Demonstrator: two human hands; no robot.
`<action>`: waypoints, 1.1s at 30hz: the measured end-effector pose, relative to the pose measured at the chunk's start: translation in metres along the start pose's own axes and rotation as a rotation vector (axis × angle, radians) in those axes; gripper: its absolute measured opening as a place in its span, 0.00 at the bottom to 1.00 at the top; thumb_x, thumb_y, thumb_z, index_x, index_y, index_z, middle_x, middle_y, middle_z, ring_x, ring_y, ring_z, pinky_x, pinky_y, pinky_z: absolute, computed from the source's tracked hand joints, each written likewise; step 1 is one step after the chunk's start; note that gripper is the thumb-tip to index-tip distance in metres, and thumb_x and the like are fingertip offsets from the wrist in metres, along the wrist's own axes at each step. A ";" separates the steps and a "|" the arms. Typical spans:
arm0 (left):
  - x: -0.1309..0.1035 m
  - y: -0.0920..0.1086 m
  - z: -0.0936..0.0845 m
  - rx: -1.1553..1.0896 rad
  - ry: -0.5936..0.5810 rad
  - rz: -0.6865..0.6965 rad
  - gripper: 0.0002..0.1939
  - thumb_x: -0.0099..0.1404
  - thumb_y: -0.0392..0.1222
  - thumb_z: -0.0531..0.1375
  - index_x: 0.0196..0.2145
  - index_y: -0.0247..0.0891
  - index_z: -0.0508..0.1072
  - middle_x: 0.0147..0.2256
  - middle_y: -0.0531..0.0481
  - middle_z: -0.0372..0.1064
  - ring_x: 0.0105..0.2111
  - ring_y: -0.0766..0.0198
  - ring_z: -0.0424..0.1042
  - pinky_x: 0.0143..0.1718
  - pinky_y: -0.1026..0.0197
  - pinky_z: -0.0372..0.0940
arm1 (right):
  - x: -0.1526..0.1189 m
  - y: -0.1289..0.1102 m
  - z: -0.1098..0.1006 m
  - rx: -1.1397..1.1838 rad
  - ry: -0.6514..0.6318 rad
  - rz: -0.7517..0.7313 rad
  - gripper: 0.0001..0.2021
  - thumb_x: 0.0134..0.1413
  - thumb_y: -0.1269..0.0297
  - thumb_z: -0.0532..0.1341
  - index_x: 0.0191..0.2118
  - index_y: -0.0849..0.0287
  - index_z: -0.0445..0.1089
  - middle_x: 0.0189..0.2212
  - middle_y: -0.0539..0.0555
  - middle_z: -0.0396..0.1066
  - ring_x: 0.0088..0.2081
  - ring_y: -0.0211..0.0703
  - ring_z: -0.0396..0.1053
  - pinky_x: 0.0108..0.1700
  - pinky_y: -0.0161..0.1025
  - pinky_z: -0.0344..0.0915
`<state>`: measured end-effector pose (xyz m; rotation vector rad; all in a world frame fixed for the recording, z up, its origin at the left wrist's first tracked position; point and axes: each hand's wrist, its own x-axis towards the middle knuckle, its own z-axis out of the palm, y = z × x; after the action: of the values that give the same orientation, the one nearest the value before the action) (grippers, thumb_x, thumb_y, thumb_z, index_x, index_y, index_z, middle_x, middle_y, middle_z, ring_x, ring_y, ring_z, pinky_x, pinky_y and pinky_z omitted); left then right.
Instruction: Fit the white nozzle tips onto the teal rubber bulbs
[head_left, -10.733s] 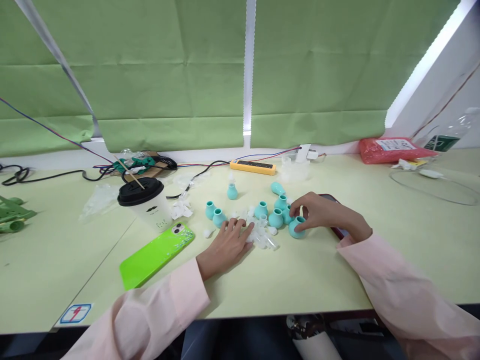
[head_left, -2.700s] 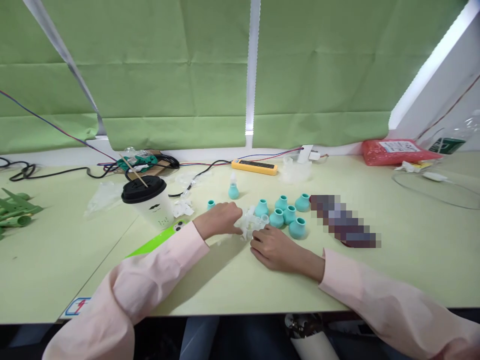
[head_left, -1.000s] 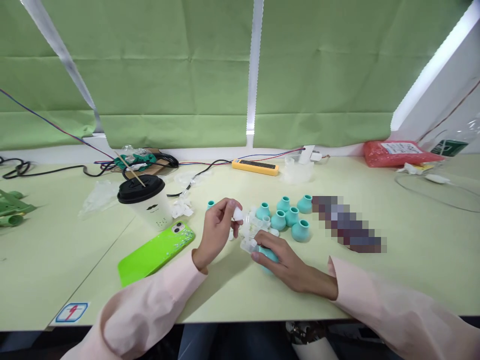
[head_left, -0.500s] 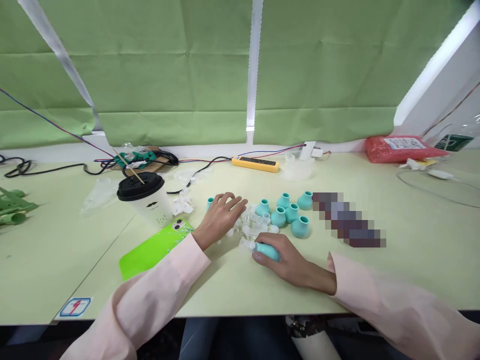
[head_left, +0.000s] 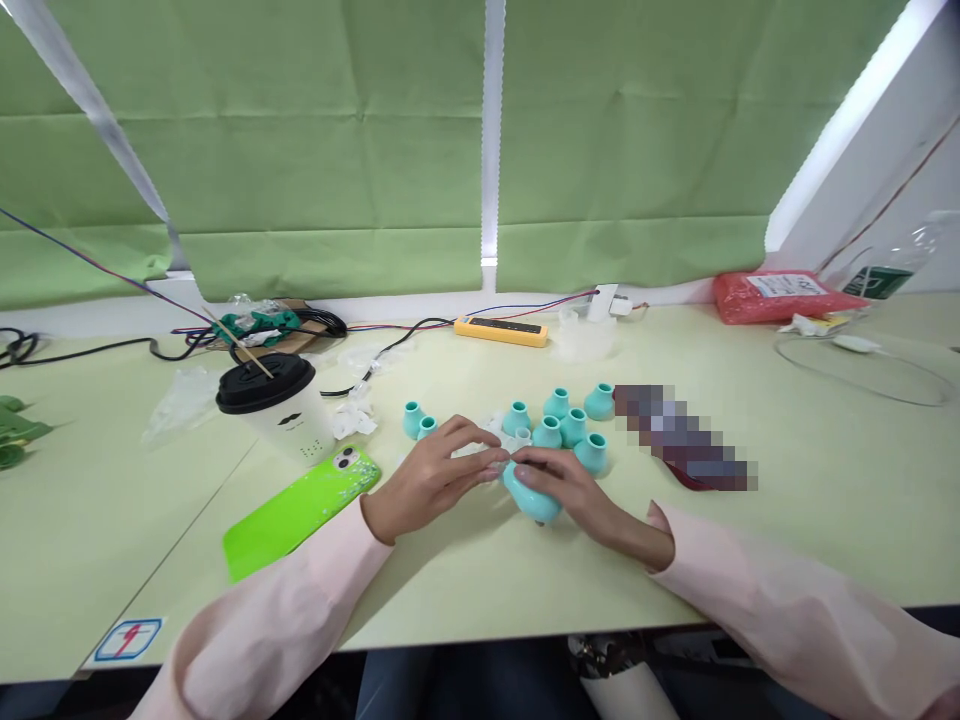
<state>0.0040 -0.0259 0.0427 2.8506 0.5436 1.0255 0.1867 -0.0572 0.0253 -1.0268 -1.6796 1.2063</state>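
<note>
Turquoise bulb (head_left: 531,500): one, tilted, between both hands near the front of the pale table (head_left: 480,600); resting on it or just above, I cannot tell. Right hand (head_left: 568,482): fingers and thumb clamped on the bulb, as I see it from the head camera. Left hand (head_left: 439,472): fingers stretched out, tips beside the bulb's upper end; I cannot tell whether they pinch a piece there. Clear plastic pieces (head_left: 493,424): one heap, just behind the fingertips, partly hidden. Standing bulbs (head_left: 547,433): six, mouths up, grouped beyond the right hand. Further bulbs (head_left: 412,421): two, beyond the left hand, one partly covered. Phone in bright green case (head_left: 292,525): one, flat, left of the left hand. Black-lidded paper cup (head_left: 294,430): one, behind the phone. Yellow power strip (head_left: 501,332): one, at the back.
</note>
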 end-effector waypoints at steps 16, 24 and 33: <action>-0.004 0.023 0.019 0.225 0.561 -0.031 0.10 0.49 0.27 0.59 0.30 0.39 0.68 0.27 0.49 0.66 0.31 0.64 0.59 0.27 0.60 0.62 | -0.013 -0.002 0.020 0.321 -0.145 0.090 0.11 0.53 0.53 0.45 0.33 0.56 0.50 0.18 0.44 0.52 0.18 0.31 0.53 0.20 0.32 0.54; -0.006 0.020 0.026 -0.306 0.519 -0.362 0.03 0.52 0.32 0.58 0.27 0.37 0.69 0.26 0.50 0.66 0.29 0.66 0.63 0.30 0.60 0.62 | -0.013 0.001 0.020 0.192 -0.049 0.044 0.11 0.53 0.52 0.45 0.33 0.55 0.49 0.19 0.44 0.49 0.18 0.31 0.49 0.21 0.32 0.52; -0.006 0.018 0.028 -0.187 0.467 -0.358 0.05 0.54 0.33 0.56 0.29 0.37 0.71 0.21 0.51 0.65 0.24 0.67 0.60 0.27 0.61 0.60 | -0.010 0.003 0.014 -0.189 0.089 -0.068 0.08 0.55 0.57 0.45 0.35 0.56 0.52 0.27 0.49 0.54 0.28 0.37 0.55 0.31 0.36 0.56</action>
<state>0.0231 -0.0436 0.0205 2.2365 0.8932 1.5679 0.1778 -0.0702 0.0180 -1.1115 -1.7684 0.9583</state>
